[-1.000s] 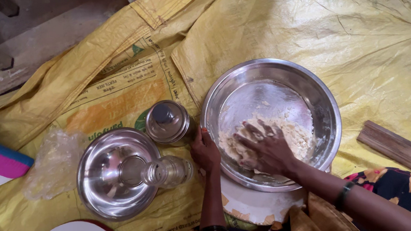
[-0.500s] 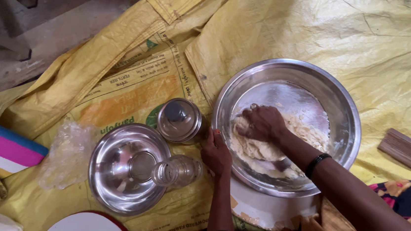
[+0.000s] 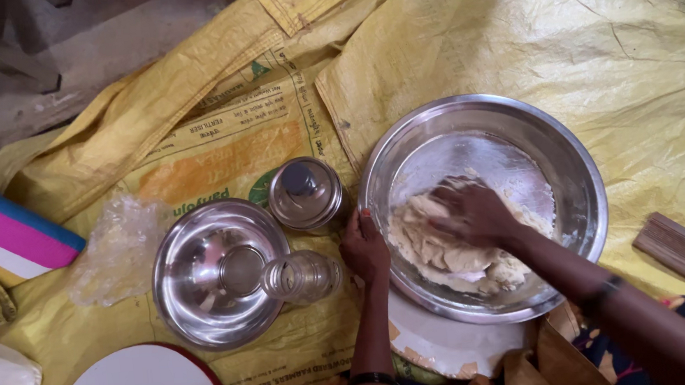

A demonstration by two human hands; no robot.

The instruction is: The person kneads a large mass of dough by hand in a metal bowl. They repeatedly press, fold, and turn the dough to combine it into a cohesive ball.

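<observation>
The dough (image 3: 446, 245) is sitting low in the big steel bowl (image 3: 571, 164), toward its near side, and the right hand (image 3: 476, 212) is pressing down into it with fingers spread and partly sunk in, not clenched around anything. The left hand (image 3: 364, 248) is bracing the outside of the bowl's rim, fingers curled against the metal. The bowl is resting on a round white board (image 3: 447, 344) laid over crinkled yellow sacking (image 3: 635, 43) on the floor, so a hard push could be tipping or sliding it if the left hand is slipping off the rim. Just left of that hand a small clear glass (image 3: 304, 276) is lying on its side against a smaller steel bowl (image 3: 203, 295), with a lidded steel pot (image 3: 305, 192) just behind; a stray elbow or a shifting bowl could be sending the glass rolling. Sticky dough could also be dragging the bowl up with the right hand
</observation>
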